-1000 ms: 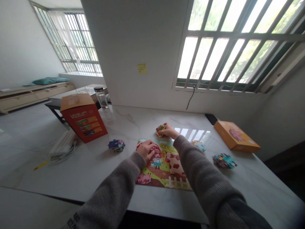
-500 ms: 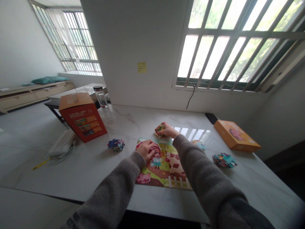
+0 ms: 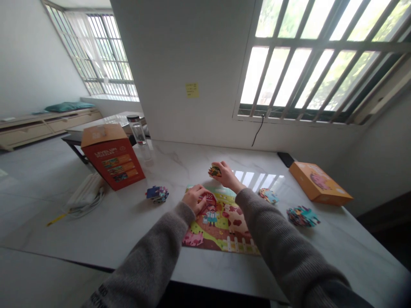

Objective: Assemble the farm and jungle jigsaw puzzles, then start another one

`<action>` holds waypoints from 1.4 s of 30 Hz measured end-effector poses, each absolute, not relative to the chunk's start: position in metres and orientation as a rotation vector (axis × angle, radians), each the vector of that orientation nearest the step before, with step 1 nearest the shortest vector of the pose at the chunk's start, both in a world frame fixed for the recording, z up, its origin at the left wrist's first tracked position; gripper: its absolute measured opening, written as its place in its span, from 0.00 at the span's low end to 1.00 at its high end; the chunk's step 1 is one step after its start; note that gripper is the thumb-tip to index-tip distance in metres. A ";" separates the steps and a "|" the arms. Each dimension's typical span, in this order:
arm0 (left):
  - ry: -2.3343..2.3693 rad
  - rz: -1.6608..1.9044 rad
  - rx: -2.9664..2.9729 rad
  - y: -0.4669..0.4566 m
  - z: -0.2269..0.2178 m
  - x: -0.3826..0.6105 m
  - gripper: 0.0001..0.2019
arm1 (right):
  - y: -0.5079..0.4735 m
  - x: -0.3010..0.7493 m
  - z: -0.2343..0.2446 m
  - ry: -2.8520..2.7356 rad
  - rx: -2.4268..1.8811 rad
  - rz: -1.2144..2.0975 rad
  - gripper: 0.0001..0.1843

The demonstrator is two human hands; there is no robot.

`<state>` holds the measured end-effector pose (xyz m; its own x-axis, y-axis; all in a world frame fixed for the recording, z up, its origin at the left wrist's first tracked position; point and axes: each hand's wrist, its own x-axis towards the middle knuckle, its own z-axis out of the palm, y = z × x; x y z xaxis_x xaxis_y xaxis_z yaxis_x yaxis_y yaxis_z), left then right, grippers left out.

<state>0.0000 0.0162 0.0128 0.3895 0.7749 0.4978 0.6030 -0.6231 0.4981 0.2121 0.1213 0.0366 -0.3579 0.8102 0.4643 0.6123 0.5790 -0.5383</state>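
A farm-scene jigsaw puzzle (image 3: 236,220) lies on the white marbled table, showing a farmer, a cow, a pig and a red barn. My left hand (image 3: 195,200) rests on its upper left part, over the barn, fingers stretched out and nothing held. Beyond the far edge of the picture, my right hand (image 3: 225,174) grips a small stack of puzzle pieces (image 3: 215,171), green and orange at the sides. The stack seems tilted and a little off the table. My right forearm hides the right part of the puzzle.
Piles of pieces lie around: a purple-blue pile (image 3: 157,193) on the left, a pale pile (image 3: 269,195) and a teal pile (image 3: 303,216) on the right. A red box (image 3: 114,160), a power strip (image 3: 86,192), a glass bottle (image 3: 137,130), an orange box (image 3: 319,183) and a phone (image 3: 284,159) stand farther out.
My right hand has tipped and slightly raised the stack of puzzle pieces. My left hand has shifted slightly left and up on the puzzle, uncovering more of the barn.
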 end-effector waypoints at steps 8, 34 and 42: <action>1.233 1.017 2.401 0.018 0.014 -0.001 0.11 | 0.123 0.217 0.022 -2.115 -1.186 0.354 0.35; 1.275 1.159 1.800 -0.045 0.046 -0.053 0.24 | -0.056 0.221 0.056 -1.576 -1.252 0.992 0.27; 1.630 1.058 1.664 -0.071 0.036 -0.162 0.27 | -0.058 0.231 0.055 -1.549 -1.276 0.952 0.25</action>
